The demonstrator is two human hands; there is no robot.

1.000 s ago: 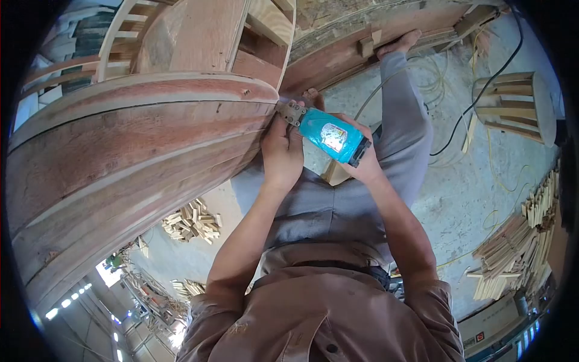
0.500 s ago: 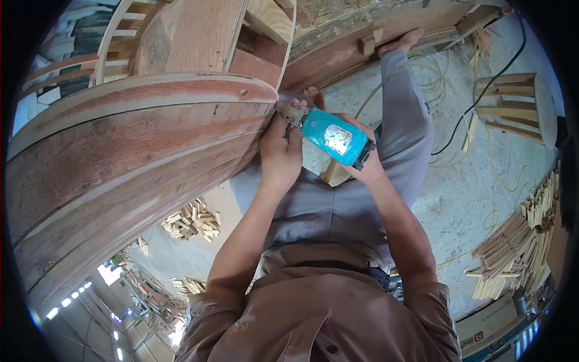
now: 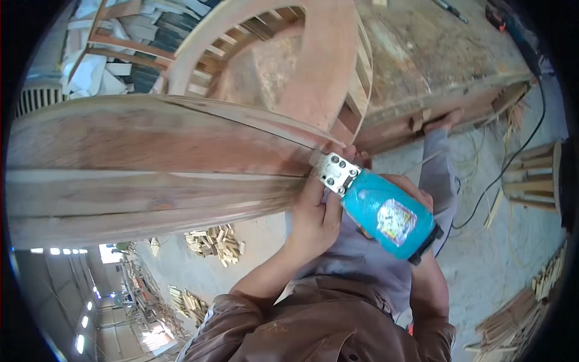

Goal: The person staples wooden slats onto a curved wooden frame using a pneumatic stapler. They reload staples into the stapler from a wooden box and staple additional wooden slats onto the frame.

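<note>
A teal power tool (image 3: 389,211) with a silver metal head and a shiny label is at the centre right, its head beside the narrow end of a curved wooden piece (image 3: 229,145). My right hand (image 3: 413,188) is wrapped round the tool's body from behind, its fingers partly hidden. My left hand (image 3: 316,217) is closed round the area where the tool's head meets the tip of the wood. What its fingertips grip is hidden by the tool head.
A curved slatted wooden frame (image 3: 325,60) stands beyond the wood. Small wood blocks (image 3: 215,242) lie on the floor, and strips (image 3: 512,314) are stacked at the right. A slatted stool (image 3: 531,176) and a black cable (image 3: 512,158) are at the right.
The view has turned and shifted. The tool and both my hands now appear lower and further right, and the tool looks larger. More of the slatted frame shows. My hold looks unchanged.
</note>
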